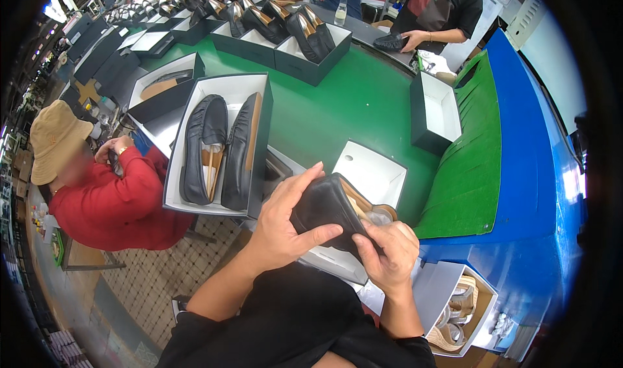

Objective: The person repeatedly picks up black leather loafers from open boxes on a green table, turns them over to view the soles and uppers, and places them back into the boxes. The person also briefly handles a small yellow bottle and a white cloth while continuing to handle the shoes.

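Note:
Between my hands is a black leather loafer [328, 206], tilted, with its tan lining and some pale stuffing showing at the opening. My left hand [285, 222] is wrapped round one side of it, thumb across the black upper. The fingers and thumb of my right hand [388, 248] pinch the rim of the opening. Just beyond the loafer lies a white box part [370, 170] with a small round hole. Left of my left hand, an open dark box with white lining [259, 134] holds a pair of black loafers [206, 149].
A green-topped table [302, 125] carries boxes of black loafers [311, 34] at the back and an open white-lined box [435, 112] at right. A blue panel [529, 173] borders the right side. Wedge sandals [457, 309] sit boxed below. A person in red [117, 199] works at left; others stand behind.

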Tool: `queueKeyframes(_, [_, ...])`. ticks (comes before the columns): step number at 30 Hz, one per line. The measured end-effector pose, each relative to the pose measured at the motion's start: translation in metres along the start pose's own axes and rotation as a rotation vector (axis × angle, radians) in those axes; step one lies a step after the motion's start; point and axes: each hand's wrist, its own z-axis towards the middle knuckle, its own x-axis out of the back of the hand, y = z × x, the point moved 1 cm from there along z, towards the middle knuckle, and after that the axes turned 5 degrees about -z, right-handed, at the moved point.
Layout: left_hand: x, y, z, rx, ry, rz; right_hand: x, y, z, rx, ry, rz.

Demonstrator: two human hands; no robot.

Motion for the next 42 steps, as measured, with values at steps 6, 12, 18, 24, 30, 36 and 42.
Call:
queueKeyframes(6, [-0.001,0.003,-0.003,0.005,0.062,0.028,-0.003,0.003,0.001,0.016,0.024,0.016])
queueKeyframes(12, [-0.006,0.001,-0.006,0.026,0.157,-0.015,-0.002,0.005,0.006,0.004,-0.035,-0.016])
queueKeyframes(18, [0.002,-0.009,-0.012,0.259,0.136,-0.307,0.006,0.009,0.017,0.0,-0.056,-0.048])
queueKeyframes(24, [-0.008,-0.015,-0.018,0.291,-0.19,-0.826,0.013,0.016,0.028,0.096,-0.038,-0.015])
queueKeyframes(30, [-0.03,-0.016,-0.025,0.387,0.049,-0.82,-0.003,0.018,0.011,-0.07,0.036,-0.091])
queueKeyframes(36, [-0.041,-0.041,-0.043,0.399,0.327,-1.112,-0.012,0.007,-0.034,-0.459,0.443,0.184])
queueKeyframes(42, [-0.058,-0.04,-0.077,0.124,-0.001,-0.802,-0.033,-0.013,-0.047,-0.497,-0.006,0.698])
